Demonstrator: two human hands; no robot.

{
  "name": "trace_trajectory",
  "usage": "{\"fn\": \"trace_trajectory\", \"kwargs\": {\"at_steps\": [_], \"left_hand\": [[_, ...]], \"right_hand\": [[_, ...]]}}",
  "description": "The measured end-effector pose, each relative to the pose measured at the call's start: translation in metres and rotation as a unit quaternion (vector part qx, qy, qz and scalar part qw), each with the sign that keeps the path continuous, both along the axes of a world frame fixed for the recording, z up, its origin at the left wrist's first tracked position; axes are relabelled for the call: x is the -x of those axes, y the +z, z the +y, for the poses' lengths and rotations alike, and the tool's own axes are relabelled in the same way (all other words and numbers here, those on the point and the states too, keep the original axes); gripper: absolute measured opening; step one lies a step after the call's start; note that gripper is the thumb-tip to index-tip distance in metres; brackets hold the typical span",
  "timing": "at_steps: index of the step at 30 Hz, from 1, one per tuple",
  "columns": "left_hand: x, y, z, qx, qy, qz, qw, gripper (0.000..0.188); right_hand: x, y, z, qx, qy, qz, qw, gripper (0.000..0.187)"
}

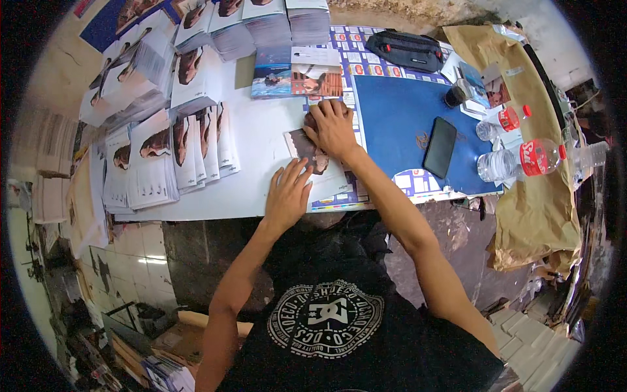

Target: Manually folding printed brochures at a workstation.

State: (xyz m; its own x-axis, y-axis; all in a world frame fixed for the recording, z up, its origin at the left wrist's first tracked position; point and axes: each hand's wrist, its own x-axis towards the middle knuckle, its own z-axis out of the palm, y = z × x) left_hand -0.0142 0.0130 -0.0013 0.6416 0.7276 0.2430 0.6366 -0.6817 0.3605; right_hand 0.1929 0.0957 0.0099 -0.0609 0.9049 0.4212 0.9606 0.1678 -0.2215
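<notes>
A printed sheet with a brown picture and a white margin lies on the table in front of me. My left hand rests at its near left edge, fingers spread and holding nothing. Across the sheet's upper right part lies my right hand, its fingers slightly bent and apart, pressing on the paper and covering some of the picture. Just beyond the hands are printed picture sheets, one with a blue scene and one with an orange-brown scene.
Stacks of printed sheets fill the table's left side, with taller piles behind. On the blue board at right lies a black phone. Red-labelled bottles, a dark drink and a black waist bag are farther right.
</notes>
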Motion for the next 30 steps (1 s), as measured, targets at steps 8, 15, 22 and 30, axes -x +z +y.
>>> {"fn": "trace_trajectory", "kwargs": {"at_steps": [8, 15, 22, 30], "left_hand": [[-0.008, 0.012, 0.007, -0.001, -0.006, -0.023, 1.0, 0.037], [-0.045, 0.031, 0.007, 0.02, -0.049, 0.013, 0.998, 0.062], [0.005, 0.035, -0.058, 0.004, -0.049, -0.096, 0.994, 0.042], [0.142, 0.095, 0.043, -0.088, 0.175, -0.052, 0.979, 0.049]], "right_hand": [[-0.024, 0.005, -0.179, 0.058, 0.089, 0.002, 0.994, 0.043], [-0.071, -0.007, -0.112, -0.058, -0.107, 0.026, 0.992, 0.04], [-0.102, -0.015, -0.099, -0.119, -0.174, 0.043, 0.977, 0.046], [-0.104, -0.022, -0.091, -0.091, -0.178, 0.051, 0.978, 0.052]]}}
